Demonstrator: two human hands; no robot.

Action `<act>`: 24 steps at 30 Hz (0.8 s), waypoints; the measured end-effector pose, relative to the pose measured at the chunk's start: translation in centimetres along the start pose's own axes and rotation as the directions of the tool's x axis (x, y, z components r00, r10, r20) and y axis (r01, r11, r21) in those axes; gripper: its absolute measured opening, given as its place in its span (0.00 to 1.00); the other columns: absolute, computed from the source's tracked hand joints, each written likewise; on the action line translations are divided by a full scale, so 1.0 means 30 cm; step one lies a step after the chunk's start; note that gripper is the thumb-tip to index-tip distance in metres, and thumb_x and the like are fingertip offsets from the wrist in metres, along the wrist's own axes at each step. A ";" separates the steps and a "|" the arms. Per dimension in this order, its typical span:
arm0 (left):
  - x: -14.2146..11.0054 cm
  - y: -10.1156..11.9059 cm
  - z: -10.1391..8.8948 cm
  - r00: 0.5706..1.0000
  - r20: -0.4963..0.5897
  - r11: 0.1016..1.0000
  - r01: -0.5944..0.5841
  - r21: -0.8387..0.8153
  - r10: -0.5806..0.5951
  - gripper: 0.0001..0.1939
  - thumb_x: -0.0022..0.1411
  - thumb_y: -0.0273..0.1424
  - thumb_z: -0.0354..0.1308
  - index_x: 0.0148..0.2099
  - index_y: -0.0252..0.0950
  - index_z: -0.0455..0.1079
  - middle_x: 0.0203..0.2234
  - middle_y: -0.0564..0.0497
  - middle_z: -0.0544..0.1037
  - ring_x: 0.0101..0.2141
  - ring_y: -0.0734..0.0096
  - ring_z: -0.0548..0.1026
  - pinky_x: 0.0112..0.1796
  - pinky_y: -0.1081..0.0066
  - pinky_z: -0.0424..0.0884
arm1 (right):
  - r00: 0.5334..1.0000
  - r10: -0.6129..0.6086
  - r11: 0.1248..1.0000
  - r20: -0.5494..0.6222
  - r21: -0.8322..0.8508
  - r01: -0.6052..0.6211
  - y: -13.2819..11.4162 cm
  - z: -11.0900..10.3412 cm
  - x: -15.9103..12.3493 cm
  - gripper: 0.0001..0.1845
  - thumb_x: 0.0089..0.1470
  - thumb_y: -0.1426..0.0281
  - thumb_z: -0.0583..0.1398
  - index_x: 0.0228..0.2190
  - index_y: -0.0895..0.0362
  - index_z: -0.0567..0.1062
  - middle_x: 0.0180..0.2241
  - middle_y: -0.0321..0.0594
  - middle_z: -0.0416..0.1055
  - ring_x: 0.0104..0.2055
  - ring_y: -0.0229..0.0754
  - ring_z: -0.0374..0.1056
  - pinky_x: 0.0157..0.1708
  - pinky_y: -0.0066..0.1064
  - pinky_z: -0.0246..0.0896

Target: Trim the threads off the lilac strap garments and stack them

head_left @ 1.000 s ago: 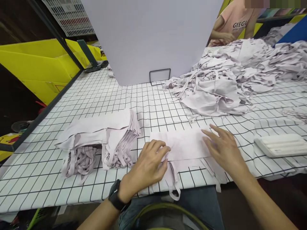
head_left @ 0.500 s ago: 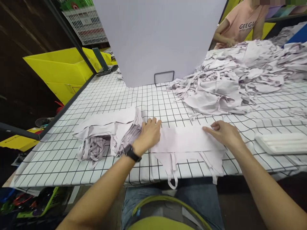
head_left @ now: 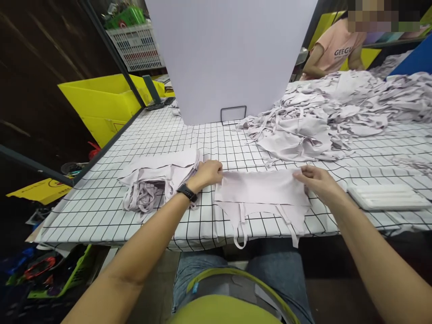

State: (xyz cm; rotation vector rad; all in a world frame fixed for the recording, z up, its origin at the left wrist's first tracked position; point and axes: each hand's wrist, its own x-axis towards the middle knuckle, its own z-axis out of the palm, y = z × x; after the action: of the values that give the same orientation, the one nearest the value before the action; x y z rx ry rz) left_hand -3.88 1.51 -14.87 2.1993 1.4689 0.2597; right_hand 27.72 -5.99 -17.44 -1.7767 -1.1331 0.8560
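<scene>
A pale pink strappy camisole top [head_left: 259, 189] lies folded in front of me, its thin straps hanging toward the table's near edge. My left hand [head_left: 211, 172] is closed on its upper left corner. At the upper right corner, my right hand [head_left: 312, 176] pinches the fabric between thumb and fingers. The top edge is drawn straight between the two hands. To the left of my left hand sits a stack of folded matching tops [head_left: 158, 173], with bunched straps spilling from its near side.
A large heap of loose pale garments [head_left: 324, 117] covers the back right. A tall pale board [head_left: 232, 58] stands at the back, a white plastic tray [head_left: 388, 196] at right. Yellow bins [head_left: 101, 103] are left, and a person [head_left: 334, 49] stands beyond the heap.
My left hand has closed on the top's left corner, and my right hand has shut on the right one. The top edge looks lifted and tauter. The camera view has shifted slightly.
</scene>
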 end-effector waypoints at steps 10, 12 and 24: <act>-0.041 0.049 -0.191 0.927 -0.374 0.858 -0.195 -0.476 0.003 0.04 0.49 0.23 0.59 0.30 0.32 0.73 0.25 0.50 0.76 0.28 0.73 0.73 0.30 0.73 0.68 | 0.915 -0.166 0.954 -0.369 0.173 0.243 -0.269 -0.136 -0.121 0.09 0.39 0.69 0.70 0.28 0.56 0.81 0.29 0.39 0.76 0.33 0.42 0.70 0.37 0.35 0.69; -0.023 0.076 -0.271 0.889 -0.457 0.816 -0.281 -0.506 0.023 0.04 0.46 0.23 0.60 0.29 0.31 0.74 0.25 0.51 0.77 0.28 0.73 0.73 0.30 0.73 0.68 | 0.868 -0.215 0.939 -0.447 0.148 0.309 -0.355 -0.157 -0.125 0.07 0.41 0.73 0.70 0.28 0.57 0.82 0.29 0.39 0.76 0.32 0.40 0.68 0.36 0.35 0.67; -0.027 0.123 -0.643 0.683 -0.727 0.783 -0.487 -0.387 0.065 0.13 0.39 0.17 0.52 0.27 0.31 0.75 0.20 0.54 0.75 0.25 0.74 0.70 0.28 0.74 0.63 | 0.762 -0.493 0.837 -0.420 0.009 0.547 -0.719 -0.132 -0.120 0.06 0.50 0.77 0.68 0.33 0.65 0.84 0.28 0.39 0.75 0.32 0.38 0.65 0.37 0.35 0.61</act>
State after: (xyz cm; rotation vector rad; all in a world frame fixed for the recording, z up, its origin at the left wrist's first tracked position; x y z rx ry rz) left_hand -9.10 5.08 3.74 1.8731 1.1006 1.5653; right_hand 22.22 -5.32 4.07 -1.3310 -1.1726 0.2009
